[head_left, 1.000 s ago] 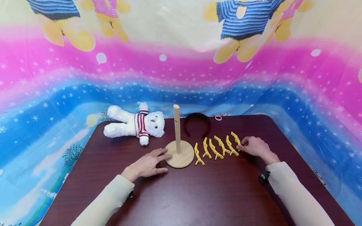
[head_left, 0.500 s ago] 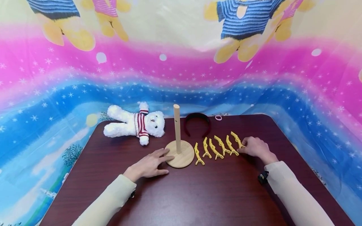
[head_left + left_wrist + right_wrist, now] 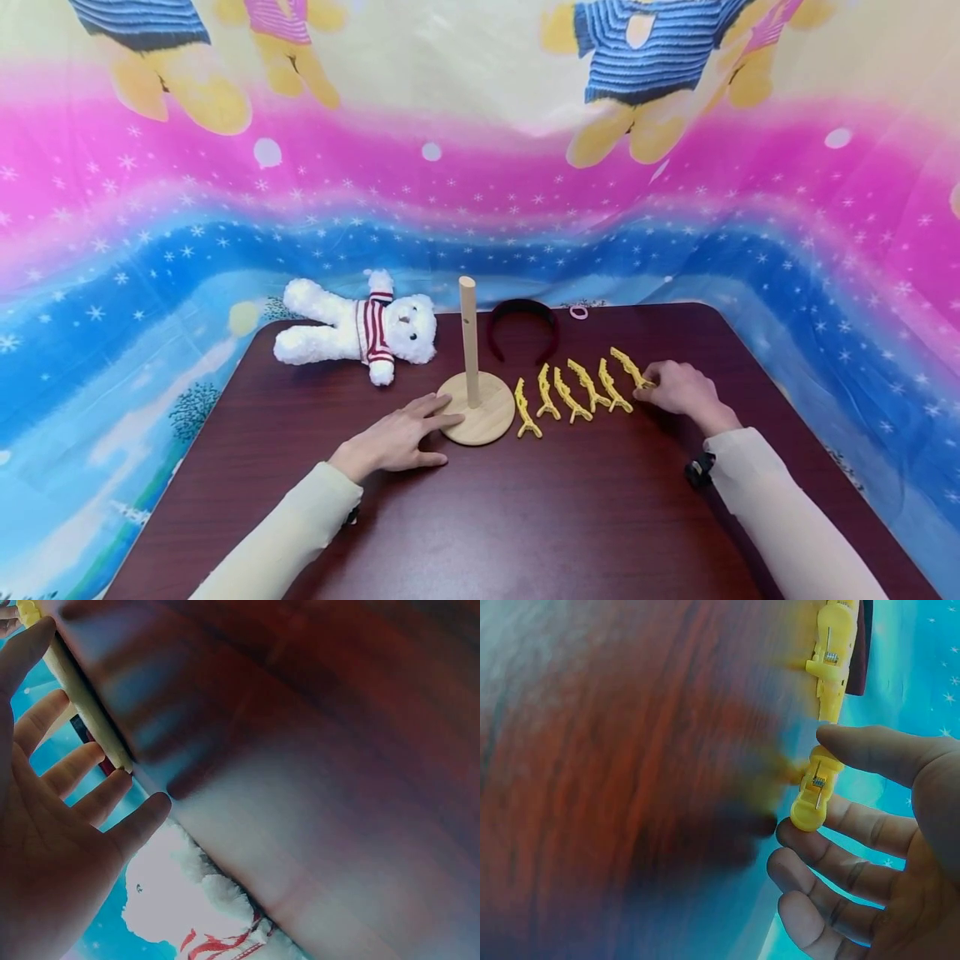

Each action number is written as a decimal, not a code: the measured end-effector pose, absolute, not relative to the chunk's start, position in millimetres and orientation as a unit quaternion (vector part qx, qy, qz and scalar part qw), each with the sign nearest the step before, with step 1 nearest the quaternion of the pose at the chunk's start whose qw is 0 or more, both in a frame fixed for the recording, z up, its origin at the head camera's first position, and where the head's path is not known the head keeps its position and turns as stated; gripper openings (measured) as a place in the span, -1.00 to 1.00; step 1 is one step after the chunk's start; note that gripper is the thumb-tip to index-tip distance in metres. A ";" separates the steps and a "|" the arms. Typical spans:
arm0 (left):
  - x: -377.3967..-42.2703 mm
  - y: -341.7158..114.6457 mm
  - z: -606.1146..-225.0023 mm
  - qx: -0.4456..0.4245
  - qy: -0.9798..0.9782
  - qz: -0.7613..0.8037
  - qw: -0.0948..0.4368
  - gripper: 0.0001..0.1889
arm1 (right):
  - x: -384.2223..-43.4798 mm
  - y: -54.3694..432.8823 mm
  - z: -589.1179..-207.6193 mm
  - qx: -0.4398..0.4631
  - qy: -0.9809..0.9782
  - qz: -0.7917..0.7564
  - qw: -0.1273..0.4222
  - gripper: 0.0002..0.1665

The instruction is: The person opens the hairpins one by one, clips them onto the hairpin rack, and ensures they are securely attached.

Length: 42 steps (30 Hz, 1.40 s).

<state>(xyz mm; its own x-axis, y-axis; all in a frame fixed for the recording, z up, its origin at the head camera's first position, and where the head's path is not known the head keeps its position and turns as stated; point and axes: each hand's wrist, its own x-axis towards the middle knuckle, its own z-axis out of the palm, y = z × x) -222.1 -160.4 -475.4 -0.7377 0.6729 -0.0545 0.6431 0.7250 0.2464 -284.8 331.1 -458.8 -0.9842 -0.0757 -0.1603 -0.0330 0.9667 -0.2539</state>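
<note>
My left hand (image 3: 390,437) lies with its fingers spread, the fingertips at the near left edge of a wooden stand (image 3: 483,429). That stand has a round base and an upright post. In the left wrist view the fingers (image 3: 71,766) are extended beside the pale base edge (image 3: 86,709). At the right end of a row of yellow alligator hair clips (image 3: 573,398), my right hand (image 3: 678,390) pinches the handle end of the last hair clip (image 3: 627,367). The right wrist view shows thumb and fingers at the two handles of that clip (image 3: 817,791), its spring visible between them.
A white teddy bear (image 3: 345,329) in a striped sweater lies at the back left. Behind the clips are a dark red headband (image 3: 555,333) and a small pink hair tie (image 3: 579,312). A printed cloth (image 3: 480,192) hangs along the dark wooden table's (image 3: 517,517) far edge.
The rightmost hair clip's handle end has swung right and slightly away, so the clip slants more. My right hand shifted slightly with it. The left hand stays almost still at the stand.
</note>
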 end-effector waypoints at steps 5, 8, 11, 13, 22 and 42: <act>-221.6 -160.5 -476.2 0.356 0.926 0.105 0.071 -0.32 | -283.6 333.1 -457.2 -0.025 0.988 -0.133 0.076 -0.43; -221.5 -160.8 -477.7 0.357 0.926 0.103 0.071 -0.31 | -281.9 332.8 -455.2 -0.026 0.988 -0.137 0.069 -0.43; -221.5 -160.9 -478.8 0.360 0.925 0.104 0.069 -0.30 | -280.6 332.4 -453.0 -0.029 0.987 -0.143 0.063 -0.42; -221.5 -160.9 -478.7 0.360 0.924 0.106 0.068 -0.30 | -279.7 331.7 -451.4 -0.031 0.987 -0.147 0.058 -0.43; -221.7 -160.8 -477.6 0.356 0.925 0.109 0.074 -0.30 | -277.2 326.0 -444.5 -0.050 0.985 -0.162 0.027 -0.48; -221.0 -161.3 -476.6 0.354 0.925 0.113 0.079 -0.30 | -267.3 297.6 -423.0 -0.094 0.981 -0.168 -0.018 -0.55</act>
<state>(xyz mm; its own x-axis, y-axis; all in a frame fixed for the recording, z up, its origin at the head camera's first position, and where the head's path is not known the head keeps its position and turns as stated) -221.0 -161.3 -476.6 -0.7375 0.6721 -0.0668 0.6364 0.7246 0.2643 -267.3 297.6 -423.0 -0.9816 -0.1789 0.0670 -0.1910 0.9259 -0.3259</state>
